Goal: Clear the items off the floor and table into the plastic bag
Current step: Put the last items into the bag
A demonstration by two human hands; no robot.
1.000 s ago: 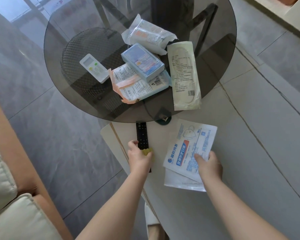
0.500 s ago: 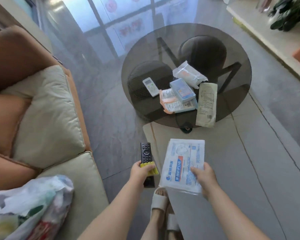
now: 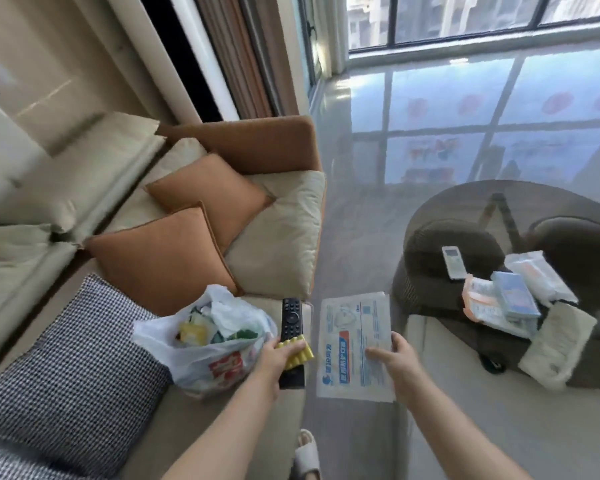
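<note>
My left hand grips a black remote together with a yellow pack of batteries, right beside the open white plastic bag that sits full on the sofa seat. My right hand pinches flat white and blue packets by their right edge, held over the floor. On the round dark glass table at the right lie a white remote, a blue box, and several sealed medical packets.
A beige sofa with orange cushions and a checked cushion fills the left. Glossy floor runs between sofa and table toward a large window. My slippered foot shows at the bottom.
I have straightened up and turned left toward the sofa. Both hands carried the remote, batteries and packets up from the floor to beside the plastic bag.
</note>
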